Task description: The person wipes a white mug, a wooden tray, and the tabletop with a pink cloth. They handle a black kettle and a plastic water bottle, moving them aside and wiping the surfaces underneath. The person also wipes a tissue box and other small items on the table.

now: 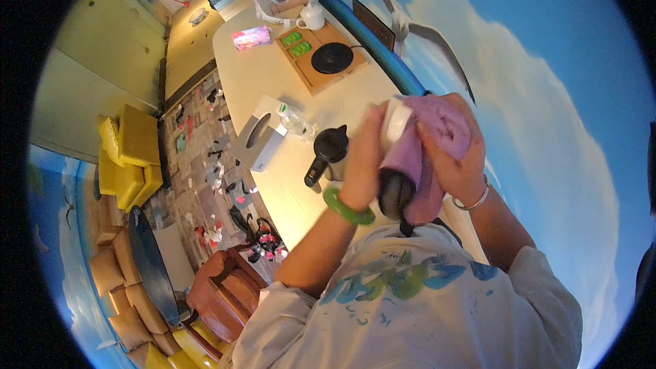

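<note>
In front of my chest both hands hold up a bundle. My right hand (465,157), a silver bangle at its wrist, closes round a folded purple cloth (444,126). The cloth is pressed against a smooth white object (396,123); its kind I cannot make out. A rounded black part (395,193) sticks out below the cloth, and I cannot tell whether it joins the white object. My left hand (363,160), wearing a green bangle, is slightly blurred and grips the white object from the left side. An electric kettle (331,145) with black lid and handle stands just left of it.
On the pale table (246,89) are a tissue box (263,133), a clear bottle (294,121), a pink packet (251,38) and a wooden tea tray (311,78) with a white teapot (311,16). A brown chair (222,294) stands at the lower left.
</note>
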The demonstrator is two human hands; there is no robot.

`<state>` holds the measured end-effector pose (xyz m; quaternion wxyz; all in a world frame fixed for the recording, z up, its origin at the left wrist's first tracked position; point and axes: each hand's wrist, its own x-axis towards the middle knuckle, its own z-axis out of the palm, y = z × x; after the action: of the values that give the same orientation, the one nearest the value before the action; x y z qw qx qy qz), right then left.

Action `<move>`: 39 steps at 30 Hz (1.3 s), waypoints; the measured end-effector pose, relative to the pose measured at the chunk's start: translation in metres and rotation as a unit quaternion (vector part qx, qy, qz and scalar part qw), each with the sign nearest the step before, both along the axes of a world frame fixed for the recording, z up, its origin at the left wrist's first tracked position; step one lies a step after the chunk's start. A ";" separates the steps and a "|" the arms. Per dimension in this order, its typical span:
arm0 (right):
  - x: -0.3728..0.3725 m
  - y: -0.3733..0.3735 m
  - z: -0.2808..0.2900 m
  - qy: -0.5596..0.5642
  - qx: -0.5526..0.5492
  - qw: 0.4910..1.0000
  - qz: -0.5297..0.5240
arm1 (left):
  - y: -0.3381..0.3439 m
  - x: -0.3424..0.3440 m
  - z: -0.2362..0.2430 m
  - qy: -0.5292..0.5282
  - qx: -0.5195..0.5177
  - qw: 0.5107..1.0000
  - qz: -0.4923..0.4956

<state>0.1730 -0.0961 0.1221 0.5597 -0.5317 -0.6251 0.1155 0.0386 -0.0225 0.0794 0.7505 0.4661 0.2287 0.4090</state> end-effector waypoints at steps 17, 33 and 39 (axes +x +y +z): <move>-0.038 -0.009 -0.030 -0.122 0.087 0.985 -0.080 | -0.013 -0.001 0.005 -0.220 -0.210 0.952 -0.035; -0.019 0.003 -0.044 0.092 -0.056 0.994 -0.034 | -0.019 0.015 -0.027 -0.140 -0.207 0.968 0.029; 0.043 -0.029 -0.078 0.353 -0.225 0.906 0.068 | -0.035 0.030 -0.050 0.105 0.208 0.964 0.124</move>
<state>0.2159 -0.1252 0.0438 0.5998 -0.5240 -0.3788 0.4713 0.0688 -0.0579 0.0289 0.5520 0.6205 0.2723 0.4859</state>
